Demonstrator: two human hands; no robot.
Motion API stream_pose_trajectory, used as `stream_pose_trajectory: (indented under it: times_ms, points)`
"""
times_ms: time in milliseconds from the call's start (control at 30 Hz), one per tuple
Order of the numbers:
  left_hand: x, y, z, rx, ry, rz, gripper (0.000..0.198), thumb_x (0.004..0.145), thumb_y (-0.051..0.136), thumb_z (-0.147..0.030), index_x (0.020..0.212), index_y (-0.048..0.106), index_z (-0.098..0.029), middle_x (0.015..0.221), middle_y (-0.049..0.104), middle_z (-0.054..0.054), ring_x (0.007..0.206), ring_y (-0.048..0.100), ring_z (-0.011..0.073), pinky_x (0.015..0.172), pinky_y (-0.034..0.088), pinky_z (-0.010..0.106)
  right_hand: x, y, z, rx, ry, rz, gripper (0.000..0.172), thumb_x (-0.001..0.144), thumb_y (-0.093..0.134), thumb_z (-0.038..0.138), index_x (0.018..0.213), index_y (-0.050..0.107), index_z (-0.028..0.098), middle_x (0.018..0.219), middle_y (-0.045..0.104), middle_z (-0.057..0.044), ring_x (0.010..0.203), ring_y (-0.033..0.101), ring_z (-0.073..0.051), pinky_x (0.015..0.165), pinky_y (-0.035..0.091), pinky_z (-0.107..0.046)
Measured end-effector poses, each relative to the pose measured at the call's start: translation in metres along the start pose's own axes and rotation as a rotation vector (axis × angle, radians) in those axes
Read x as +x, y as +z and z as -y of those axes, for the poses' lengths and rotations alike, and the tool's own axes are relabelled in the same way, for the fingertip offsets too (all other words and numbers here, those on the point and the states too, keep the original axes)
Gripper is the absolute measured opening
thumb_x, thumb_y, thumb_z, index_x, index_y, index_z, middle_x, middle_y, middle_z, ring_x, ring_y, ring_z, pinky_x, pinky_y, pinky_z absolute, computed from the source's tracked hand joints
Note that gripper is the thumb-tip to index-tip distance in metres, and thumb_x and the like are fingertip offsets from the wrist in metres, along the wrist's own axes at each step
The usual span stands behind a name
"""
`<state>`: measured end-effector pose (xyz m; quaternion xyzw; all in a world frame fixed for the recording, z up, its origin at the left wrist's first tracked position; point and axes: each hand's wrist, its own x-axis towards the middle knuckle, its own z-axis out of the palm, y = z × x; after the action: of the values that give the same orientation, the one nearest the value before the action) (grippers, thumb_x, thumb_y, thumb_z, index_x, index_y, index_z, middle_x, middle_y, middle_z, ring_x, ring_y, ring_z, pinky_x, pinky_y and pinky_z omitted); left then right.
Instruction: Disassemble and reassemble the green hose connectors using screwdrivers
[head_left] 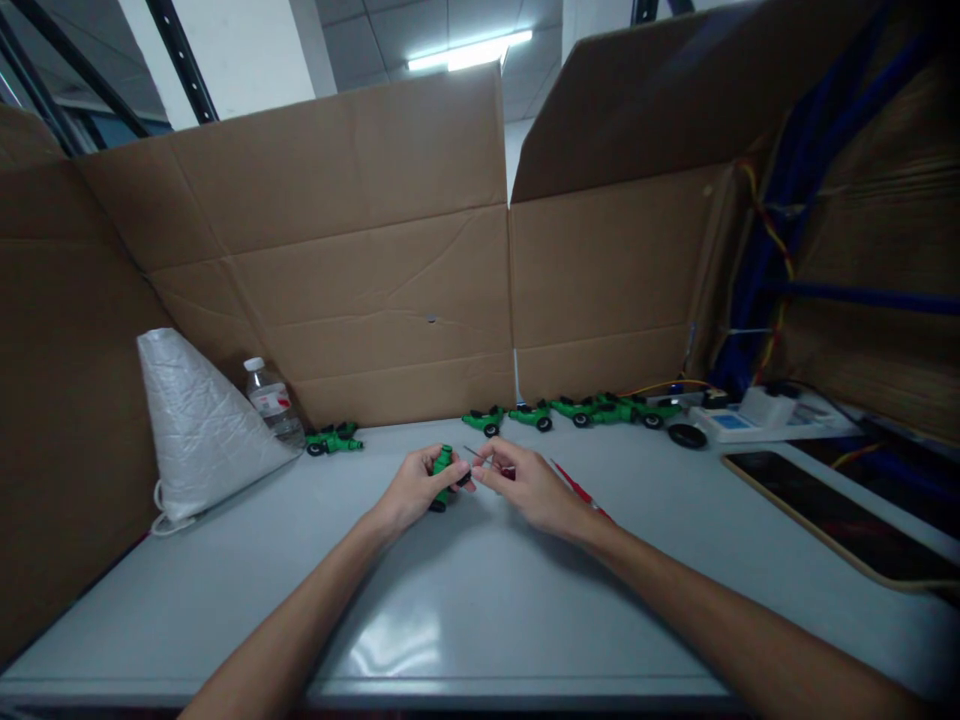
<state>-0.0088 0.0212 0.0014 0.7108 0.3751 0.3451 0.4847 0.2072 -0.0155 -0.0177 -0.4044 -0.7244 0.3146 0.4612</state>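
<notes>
My left hand is closed around a small green plastic fitting with black ends, held just above the grey table. My right hand pinches a thin metal tool whose tip points at the fitting. A red-handled tool lies on the table right beside my right hand, partly hidden by it.
A row of several green fittings lies along the cardboard wall at the back, and one more green fitting sits at the left. A white bag and a water bottle stand left. A dark tablet and a black ring are at the right.
</notes>
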Motion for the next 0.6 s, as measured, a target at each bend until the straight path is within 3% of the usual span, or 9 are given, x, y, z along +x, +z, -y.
stream_pose_trajectory:
  times_ms: [200, 600]
  points:
    - [-0.001, 0.002, 0.003, 0.016, -0.013, 0.061, 0.055, 0.082, 0.074, -0.068, 0.085, 0.071, -0.013, 0.077, 0.073, 0.008, 0.064, 0.059, 0.0150, 0.059, 0.040, 0.024, -0.002, 0.003, 0.007, 0.172, -0.003, 0.117, 0.012, 0.098, 0.061, 0.033, 0.096, 0.064, 0.021, 0.091, 0.073, -0.003, 0.086, 0.066, -0.019, 0.079, 0.048, -0.031]
    - [-0.003, 0.003, -0.003, 0.011, -0.033, 0.005, 0.054, 0.077, 0.079, -0.068, 0.079, 0.064, -0.016, 0.065, 0.060, 0.000, 0.056, 0.049, 0.0109, 0.053, 0.035, 0.022, -0.003, 0.008, -0.003, 0.102, -0.042, 0.107, 0.020, 0.095, 0.066, 0.039, 0.104, 0.060, 0.022, 0.100, 0.067, -0.002, 0.090, 0.062, -0.019, 0.080, 0.048, -0.029]
